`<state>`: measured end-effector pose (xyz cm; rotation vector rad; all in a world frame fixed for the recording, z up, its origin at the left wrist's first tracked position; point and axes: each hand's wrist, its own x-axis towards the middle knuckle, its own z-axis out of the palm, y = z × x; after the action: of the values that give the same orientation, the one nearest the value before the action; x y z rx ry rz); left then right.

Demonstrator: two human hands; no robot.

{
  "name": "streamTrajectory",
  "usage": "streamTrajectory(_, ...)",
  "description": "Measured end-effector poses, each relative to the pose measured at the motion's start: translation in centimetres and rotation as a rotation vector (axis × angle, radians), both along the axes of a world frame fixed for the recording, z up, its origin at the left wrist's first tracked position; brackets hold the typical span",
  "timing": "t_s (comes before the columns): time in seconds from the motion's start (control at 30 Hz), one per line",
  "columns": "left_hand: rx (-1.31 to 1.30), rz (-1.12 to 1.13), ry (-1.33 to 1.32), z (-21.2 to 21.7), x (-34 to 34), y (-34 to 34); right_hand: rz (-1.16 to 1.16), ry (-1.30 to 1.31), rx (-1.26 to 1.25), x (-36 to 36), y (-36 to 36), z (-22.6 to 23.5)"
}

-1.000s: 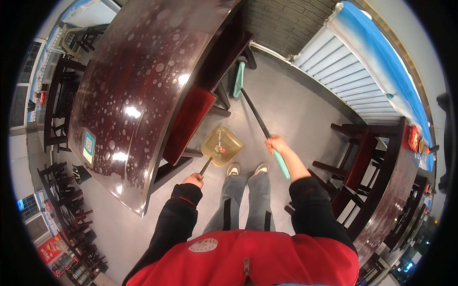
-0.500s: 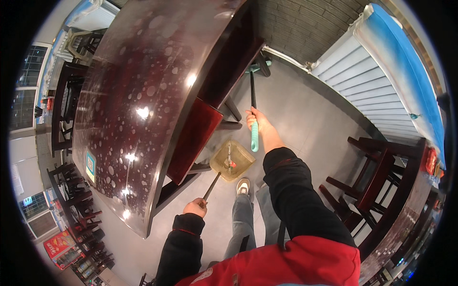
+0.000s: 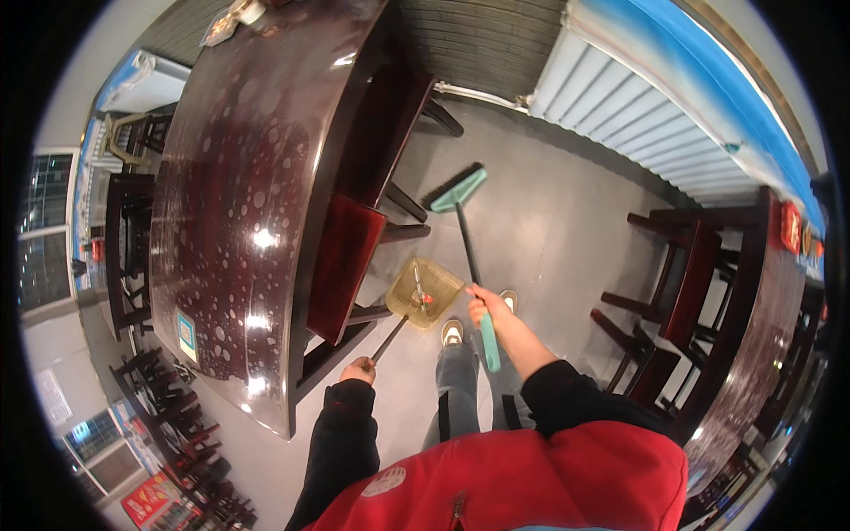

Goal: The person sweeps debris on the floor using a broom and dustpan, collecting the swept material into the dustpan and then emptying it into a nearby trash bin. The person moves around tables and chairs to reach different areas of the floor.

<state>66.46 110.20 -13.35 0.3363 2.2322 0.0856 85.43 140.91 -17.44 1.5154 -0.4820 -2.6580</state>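
Observation:
My right hand is closed round a broom near the top of its turquoise grip. The broom's black shaft runs away from me to a green head with dark bristles, tilted over the floor. In my left hand is the dark handle of a yellowish dustpan, gripped by its end. The pan rests on the floor in front of my feet, beside the bench. Inside it lie a pale strip and a small red-and-white scrap.
A long dark table with a glossy spotted top stands on my left, a red-brown bench along its side. Bench legs jut onto the grey floor. A white ribbed radiator lines the far wall. Dark stools stand at right.
The broom's head has come out from by the bench leg toward me and swung over the open floor. My right hand has drawn back toward my body. The dustpan stays nearly in place.

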Motion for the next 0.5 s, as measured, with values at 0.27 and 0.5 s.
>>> streamTrajectory(0.27,0.138,0.1,-0.116,-1.2,-0.8,-1.2,0.046,0.018,0.35,6.4,-5.8,5.6)
streamTrajectory(0.5,0.158,0.084,-0.138,-1.2,-1.3,0.5,0.105,-0.1,0.362,3.2,2.9,-5.2)
